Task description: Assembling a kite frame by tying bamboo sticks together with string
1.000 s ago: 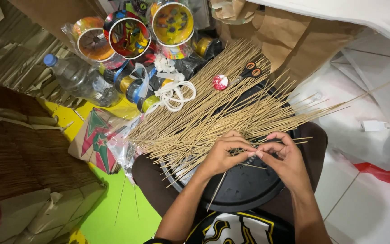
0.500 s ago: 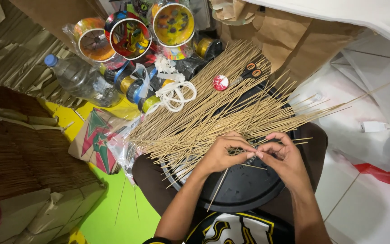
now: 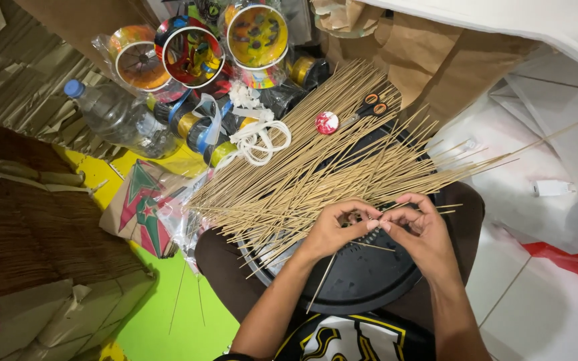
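Fingertips of the left hand and right hand are meeting, both hands closing in a pinch on one thin stick directly between them. Beneath both hands, a round black tray is lying; just beyond the knuckles, a fanned pile of sticks is spreading outward, with scissors lying farther beyond.

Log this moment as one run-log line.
left hand: pinching thin stick | right hand: fingertips meeting left's | under hands: black round tray | beyond: bamboo stick pile
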